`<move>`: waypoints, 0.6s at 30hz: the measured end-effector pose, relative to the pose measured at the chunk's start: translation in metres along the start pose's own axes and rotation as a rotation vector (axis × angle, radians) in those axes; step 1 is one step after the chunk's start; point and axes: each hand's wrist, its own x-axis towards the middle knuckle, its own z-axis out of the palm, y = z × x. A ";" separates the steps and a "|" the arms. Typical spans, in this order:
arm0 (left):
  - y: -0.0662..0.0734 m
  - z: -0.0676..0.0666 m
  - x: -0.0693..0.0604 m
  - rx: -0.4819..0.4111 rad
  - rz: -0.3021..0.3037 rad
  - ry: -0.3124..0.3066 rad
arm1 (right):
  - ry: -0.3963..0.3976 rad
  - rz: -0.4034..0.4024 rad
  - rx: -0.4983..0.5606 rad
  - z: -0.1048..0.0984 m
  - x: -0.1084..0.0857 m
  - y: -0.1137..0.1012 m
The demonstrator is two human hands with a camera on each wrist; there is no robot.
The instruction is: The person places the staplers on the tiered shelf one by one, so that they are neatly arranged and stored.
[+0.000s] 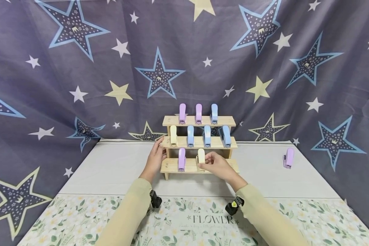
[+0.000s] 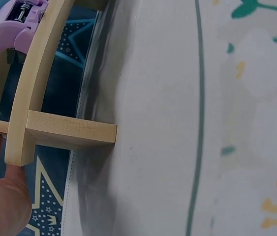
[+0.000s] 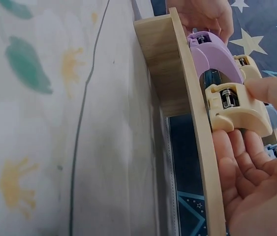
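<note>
My right hand [image 1: 218, 165] pinches a cream hole punch [image 1: 201, 158] on the bottom step of a three-step wooden stand [image 1: 169, 165]. In the right wrist view, the thumb lies on one side of this punch [image 3: 239, 105] and the fingertips touch the other; its metal spring shows. My left hand [image 1: 154, 159] holds the stand's left end near the middle step. Left of the cream punch stands a purple hole punch [image 1: 181, 159]. The middle step carries another cream punch [image 1: 173, 136] and three blue ones [image 1: 207, 136]. Two purple punches [image 1: 182, 113] and a blue one [image 1: 214, 113] stand on top.
A separate purple hole punch [image 1: 288, 158] stands on the white table surface [image 1: 264, 174] to the right. A flower-print mat [image 1: 184, 218] covers the near part. Dark star-patterned cloth [image 1: 203, 78] hangs behind the stand and at both sides.
</note>
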 end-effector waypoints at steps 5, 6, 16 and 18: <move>-0.001 -0.001 0.000 0.004 -0.005 -0.002 | 0.008 0.008 0.004 0.004 0.002 -0.001; -0.001 -0.001 0.000 0.004 -0.004 -0.003 | 0.008 0.009 0.004 0.004 0.002 -0.001; 0.000 -0.001 0.000 0.008 0.003 0.001 | 0.014 0.004 -0.008 0.006 0.003 -0.003; 0.000 0.000 -0.001 0.012 0.003 0.004 | 0.013 0.010 -0.006 0.007 0.002 -0.004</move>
